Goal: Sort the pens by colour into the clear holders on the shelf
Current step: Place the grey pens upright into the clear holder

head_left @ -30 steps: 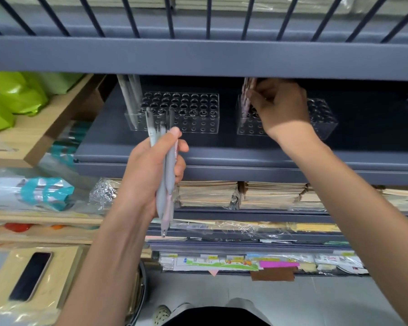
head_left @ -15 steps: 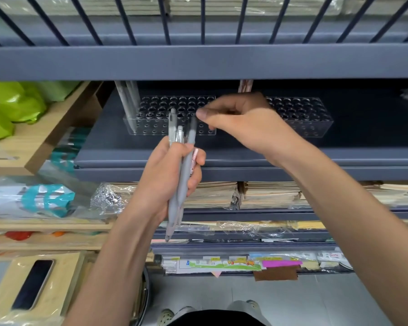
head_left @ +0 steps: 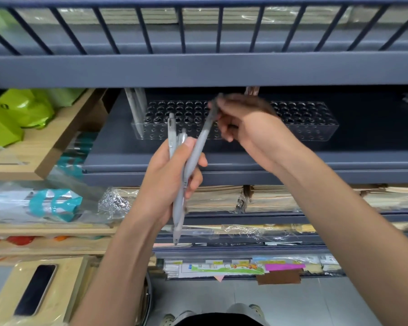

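Observation:
My left hand (head_left: pixel 167 177) grips a bundle of grey pens (head_left: pixel 178 201), tips pointing down, in front of the shelf edge. My right hand (head_left: pixel 247 123) pinches the top of one grey pen (head_left: pixel 198 149) that leans out of the bundle to the upper right. On the dark shelf behind stand two clear holders with rows of holes. The left holder (head_left: pixel 174 121) has grey pens (head_left: pixel 134 102) standing at its left end. The right holder (head_left: pixel 311 118) is partly hidden by my right hand, with pink pens (head_left: pixel 251 90) poking up at its left end.
The upper shelf beam (head_left: pixel 198 69) hangs low over the holders. Stacks of wrapped notebooks (head_left: pixel 257 198) fill the shelf below. Green packets (head_left: pixel 17 114) and teal wrapped goods (head_left: pixel 54 203) lie at the left. A phone (head_left: pixel 35 290) rests on a wooden box at the lower left.
My right hand came back from the right holder to the bundle and took hold of one grey pen, drawing it up and to the right. My left hand stayed nearly still.

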### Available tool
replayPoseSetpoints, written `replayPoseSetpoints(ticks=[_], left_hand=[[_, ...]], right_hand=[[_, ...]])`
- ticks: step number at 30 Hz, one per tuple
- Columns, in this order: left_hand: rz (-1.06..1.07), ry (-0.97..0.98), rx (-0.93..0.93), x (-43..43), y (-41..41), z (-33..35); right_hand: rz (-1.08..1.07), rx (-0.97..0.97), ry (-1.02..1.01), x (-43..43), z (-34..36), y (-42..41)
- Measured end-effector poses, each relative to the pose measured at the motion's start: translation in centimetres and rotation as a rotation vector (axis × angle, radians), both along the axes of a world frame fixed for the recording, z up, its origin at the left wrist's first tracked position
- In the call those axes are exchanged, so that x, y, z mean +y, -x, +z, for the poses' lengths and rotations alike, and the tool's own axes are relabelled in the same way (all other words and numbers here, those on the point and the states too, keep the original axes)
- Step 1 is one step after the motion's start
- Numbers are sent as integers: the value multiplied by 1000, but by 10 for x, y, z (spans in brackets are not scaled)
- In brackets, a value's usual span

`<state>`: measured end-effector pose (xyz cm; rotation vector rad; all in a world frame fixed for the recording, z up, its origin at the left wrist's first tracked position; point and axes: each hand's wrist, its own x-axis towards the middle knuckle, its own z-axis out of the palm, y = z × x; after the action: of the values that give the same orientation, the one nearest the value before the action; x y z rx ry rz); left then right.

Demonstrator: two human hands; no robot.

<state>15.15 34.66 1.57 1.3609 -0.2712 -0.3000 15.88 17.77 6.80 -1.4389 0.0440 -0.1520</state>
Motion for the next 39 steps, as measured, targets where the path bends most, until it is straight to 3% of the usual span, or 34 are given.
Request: replayPoseSetpoints(ticks=[3, 6, 11, 15, 20, 25, 31, 39], left_hand=[[-17, 37, 7, 15, -4, -3], [-40, 72, -3, 27, -8, -4], [4, 80, 18, 44, -19, -7], [62, 120, 72, 67, -29, -7], [108, 121, 150, 95, -40, -6], [-16, 242, 270, 123, -44, -8], [-78, 286, 259, 144, -41, -13], [-55, 230, 171, 152, -39, -16]], right_hand=[[-185, -14, -167, 5, 10, -5], [-188, -13, -149, 18, 10, -8], [-81, -11, 57, 45, 5, -13], [-290, -85, 63, 58, 6, -32], [-473, -154, 245, 73, -3, -66], [-480, -161, 557, 87, -13, -90], [-360, -79, 912, 105, -2, -103], [-350, -7, 878, 109, -3, -110]])
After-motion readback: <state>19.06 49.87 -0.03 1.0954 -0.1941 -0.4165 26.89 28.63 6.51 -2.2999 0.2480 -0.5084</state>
